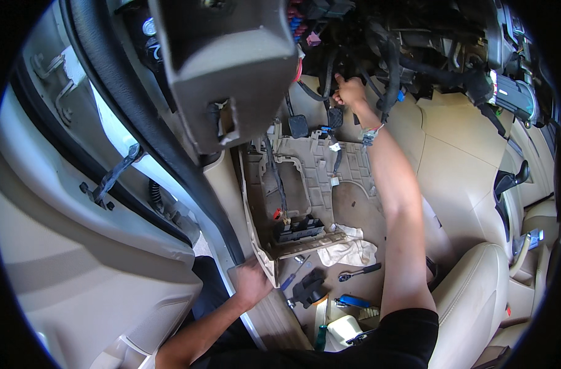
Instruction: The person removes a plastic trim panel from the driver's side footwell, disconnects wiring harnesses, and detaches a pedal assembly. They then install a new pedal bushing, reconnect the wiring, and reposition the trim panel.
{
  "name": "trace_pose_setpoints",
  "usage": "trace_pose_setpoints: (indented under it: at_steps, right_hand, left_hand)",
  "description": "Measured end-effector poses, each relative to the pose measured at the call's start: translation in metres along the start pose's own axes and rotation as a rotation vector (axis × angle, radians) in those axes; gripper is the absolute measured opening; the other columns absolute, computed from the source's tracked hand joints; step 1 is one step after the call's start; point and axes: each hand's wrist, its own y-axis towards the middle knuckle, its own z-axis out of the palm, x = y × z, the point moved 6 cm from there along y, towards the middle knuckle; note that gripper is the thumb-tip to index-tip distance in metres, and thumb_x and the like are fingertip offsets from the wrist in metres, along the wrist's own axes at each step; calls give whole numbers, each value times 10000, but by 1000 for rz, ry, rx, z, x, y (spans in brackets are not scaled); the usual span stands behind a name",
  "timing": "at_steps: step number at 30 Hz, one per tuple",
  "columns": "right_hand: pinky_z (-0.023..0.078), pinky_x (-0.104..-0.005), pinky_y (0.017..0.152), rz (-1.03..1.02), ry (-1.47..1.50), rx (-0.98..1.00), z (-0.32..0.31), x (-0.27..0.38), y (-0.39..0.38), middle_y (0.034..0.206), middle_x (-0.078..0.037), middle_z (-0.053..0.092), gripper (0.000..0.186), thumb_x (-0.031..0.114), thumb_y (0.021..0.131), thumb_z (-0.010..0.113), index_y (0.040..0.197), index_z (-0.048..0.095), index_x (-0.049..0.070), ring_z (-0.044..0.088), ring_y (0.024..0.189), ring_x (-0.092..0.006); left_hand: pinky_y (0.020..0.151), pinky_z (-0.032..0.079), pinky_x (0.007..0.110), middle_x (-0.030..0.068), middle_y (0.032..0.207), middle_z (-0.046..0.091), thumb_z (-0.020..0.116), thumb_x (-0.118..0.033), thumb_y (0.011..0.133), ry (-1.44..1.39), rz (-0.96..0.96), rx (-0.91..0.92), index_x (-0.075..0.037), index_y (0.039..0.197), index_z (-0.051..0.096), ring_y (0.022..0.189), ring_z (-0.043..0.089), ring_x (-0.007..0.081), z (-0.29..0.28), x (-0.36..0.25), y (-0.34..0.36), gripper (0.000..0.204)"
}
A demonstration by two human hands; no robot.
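My left hand [252,283] grips the near left edge of a detached beige trim panel [267,249], which stands in the footwell with a black module [296,230] and wiring attached. Further forward, my right hand [351,92] is raised among dark cables under the dashboard, just above the pedals [298,125]; its fingers are curled, and what they hold is hard to make out. Below that hand, a short harness with a white connector [334,181] hangs over the panel. A large grey-brown dash piece [231,67] overhangs at upper left.
The door opening [145,172] is at left, the seat [468,289] and gear lever [517,175] at right. On the floor lie a white cloth [348,252], a ratchet [357,272], a screwdriver [289,278], a black part [308,289] and a blue tool [354,301].
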Motion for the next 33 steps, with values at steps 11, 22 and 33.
trace_pose_setpoints:
  at_steps: [11,22,33]
  right_hand:
    - [545,-336,465,-722,-585,-340,-8,10,16,627,-169,688,378,268,1002,723,843,675,-72,682,485,-213]
    - [568,-557,934,-724,-827,-159,-2,-6,12,1033,-297,732,431,329,985,701,1270,665,8,684,1032,-532]
    - [551,-520,964,-250,-719,-241,0,-24,47,1187,-315,709,483,414,977,691,1081,737,-56,651,1160,-490]
  left_hand:
    - [590,564,457,202,746,697,738,-195,915,82,29,-38,-37,868,721,657,698,403,-4,-7,2,166]
    - [626,583,469,204,783,701,737,-187,901,80,92,-33,-21,867,717,689,699,408,-1,-8,1,170]
    - [824,617,486,229,1014,746,716,-276,913,152,47,166,-8,1103,727,906,742,388,10,6,-4,328]
